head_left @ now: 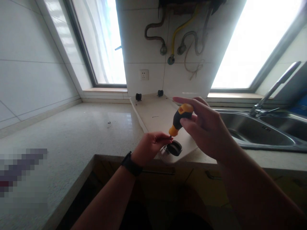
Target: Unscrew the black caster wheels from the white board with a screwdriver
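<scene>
My right hand (pixel 203 123) is closed round the yellow-and-black handle of a screwdriver (pixel 177 119), its index finger stretched out past the handle. The screwdriver tilts, its short shaft pointing down toward a black caster wheel (pixel 174 148) at the near end of a white panel (pixel 155 110). My left hand (pixel 155 142) pinches beside the shaft tip, right next to that wheel; what sits between its fingertips is too small to make out. Two more black casters, a left one (pixel 138 96) and a right one (pixel 160 93), stand at the panel's far end.
The panel lies on a speckled countertop (pixel 96 127) and reaches its front edge. At right is a steel double sink (pixel 254 131) with a faucet (pixel 273 89). Small dark bits (pixel 109 122) lie left of the panel. Hoses (pixel 176 32) and a socket (pixel 144 75) are on the wall.
</scene>
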Demonstrator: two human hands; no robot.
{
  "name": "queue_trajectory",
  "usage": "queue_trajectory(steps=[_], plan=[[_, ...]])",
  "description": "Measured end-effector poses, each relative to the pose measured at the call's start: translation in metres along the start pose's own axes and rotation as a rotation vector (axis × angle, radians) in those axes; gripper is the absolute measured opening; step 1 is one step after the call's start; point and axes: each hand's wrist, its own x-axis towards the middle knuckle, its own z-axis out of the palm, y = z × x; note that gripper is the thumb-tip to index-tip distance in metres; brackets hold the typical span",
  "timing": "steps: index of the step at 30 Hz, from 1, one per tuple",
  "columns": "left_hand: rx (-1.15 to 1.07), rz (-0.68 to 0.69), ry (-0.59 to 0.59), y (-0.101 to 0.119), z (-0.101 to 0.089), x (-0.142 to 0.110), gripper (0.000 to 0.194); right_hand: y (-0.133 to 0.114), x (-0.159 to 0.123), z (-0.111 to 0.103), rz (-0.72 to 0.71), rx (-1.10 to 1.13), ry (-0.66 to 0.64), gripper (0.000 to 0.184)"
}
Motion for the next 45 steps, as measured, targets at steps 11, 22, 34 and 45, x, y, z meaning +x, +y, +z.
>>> queue_trajectory(steps=[11,22,34,45], plan=[[-0.056,-0.036,0.119,0.004,-0.007,0.021,0.020,0.009,0.029,0.007,0.023,0.087,0.158,0.038],[-0.005,0.039,0.078,0.009,-0.025,0.036,0.020,0.011,0.053,0.019,0.002,0.071,0.175,0.039],[-0.003,-0.003,-0.101,0.008,-0.040,0.034,0.027,0.024,0.075,0.018,-0.008,0.315,0.066,0.037],[-0.131,-0.079,-0.187,-0.001,-0.049,0.045,0.023,0.003,0.085,0.002,0.007,-0.195,0.064,0.038]])
